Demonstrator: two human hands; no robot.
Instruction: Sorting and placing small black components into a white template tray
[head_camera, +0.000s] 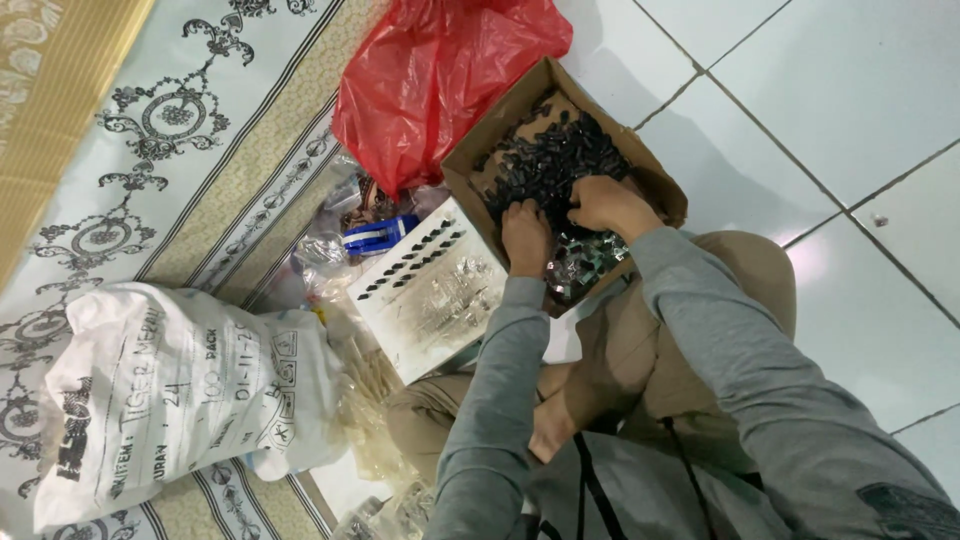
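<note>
A brown cardboard box (520, 105) lies on the floor, filled with several small black clips (555, 160). Both my hands reach into it. My left hand (527, 238) rests palm down on the clips near the box's front edge, fingers curled. My right hand (610, 203) is bunched over the pile with fingertips pressed into the clips; whether it holds one is hidden. Beside the box lies a white card (430, 290) with rows of black clips fixed on it.
A red plastic bag (430, 70) lies behind the box. A blue object (380, 236) sits among clear plastic wraps. A white sack (170, 390) stands on the patterned mat (150, 130). White floor tiles (800, 120) spread to the right. My folded legs are below.
</note>
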